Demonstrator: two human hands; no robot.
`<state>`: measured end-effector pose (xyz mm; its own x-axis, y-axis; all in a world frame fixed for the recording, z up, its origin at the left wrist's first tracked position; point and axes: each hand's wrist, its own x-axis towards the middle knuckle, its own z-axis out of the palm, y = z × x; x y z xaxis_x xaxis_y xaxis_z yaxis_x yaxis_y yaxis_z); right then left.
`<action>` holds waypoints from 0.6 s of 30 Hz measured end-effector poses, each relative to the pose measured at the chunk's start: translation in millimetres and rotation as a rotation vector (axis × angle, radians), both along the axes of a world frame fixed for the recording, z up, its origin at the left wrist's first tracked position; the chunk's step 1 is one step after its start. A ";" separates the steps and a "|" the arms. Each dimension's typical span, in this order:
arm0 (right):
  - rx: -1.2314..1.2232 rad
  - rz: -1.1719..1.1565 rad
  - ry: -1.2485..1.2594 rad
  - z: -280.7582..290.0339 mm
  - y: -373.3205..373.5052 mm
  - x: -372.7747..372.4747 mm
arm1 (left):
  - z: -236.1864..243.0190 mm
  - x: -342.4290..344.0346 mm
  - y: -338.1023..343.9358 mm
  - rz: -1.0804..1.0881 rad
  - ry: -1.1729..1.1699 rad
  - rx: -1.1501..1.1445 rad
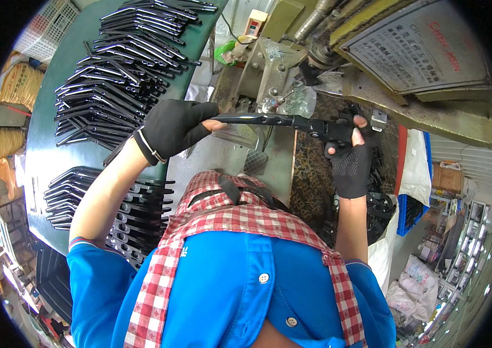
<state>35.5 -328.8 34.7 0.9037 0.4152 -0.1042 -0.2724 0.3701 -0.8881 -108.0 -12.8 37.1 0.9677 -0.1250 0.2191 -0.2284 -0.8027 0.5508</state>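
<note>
A black metal bar [266,119] with a jointed bracket at its right end is held level across in front of me, between both hands. My left hand [177,129], in a black fingerless glove, is closed round the bar's left end. At the other end my right hand [350,159], gloved alike, grips the dark bracket with thumb and fingers. Just beyond the bar stands a machine fixture [278,69] with a round metal knob; the bar passes in front of it. Whether bar and fixture touch I cannot tell.
A green table [40,136] at left carries piles of bent black bars [124,69] and several flat black parts [133,223]. A large machine with a plate [420,46] overhangs the far right. Beside my right arm are dark metal parts [379,211] and a blue crate [411,214].
</note>
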 end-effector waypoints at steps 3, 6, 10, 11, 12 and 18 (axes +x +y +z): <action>-0.124 0.012 -0.224 -2.9 16.9 -7.2 | -3.4 -1.1 2.6 -0.013 0.192 0.021; -0.267 0.167 -0.291 -15.9 21.6 -5.0 | -9.5 -1.9 2.3 -0.017 0.132 0.097; 0.004 0.077 0.309 -55.8 39.7 -14.3 | -5.1 4.0 -2.7 -0.011 0.120 0.233; -0.012 0.030 0.344 -58.3 41.9 -18.9 | -7.1 5.2 -2.5 -0.013 0.124 0.266; -0.028 -0.010 0.378 -52.8 49.6 -23.8 | -9.6 6.1 -1.4 -0.009 0.129 0.302; -0.092 0.149 0.178 -46.4 40.8 -17.5 | -12.6 10.7 -3.3 -0.067 0.201 0.108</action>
<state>18.0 -288.1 -11.6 0.7971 0.5244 -0.2995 -0.4731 0.2342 -0.8493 -97.3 -16.2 24.5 0.9793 -0.2025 0.0047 -0.1774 -0.8460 0.5027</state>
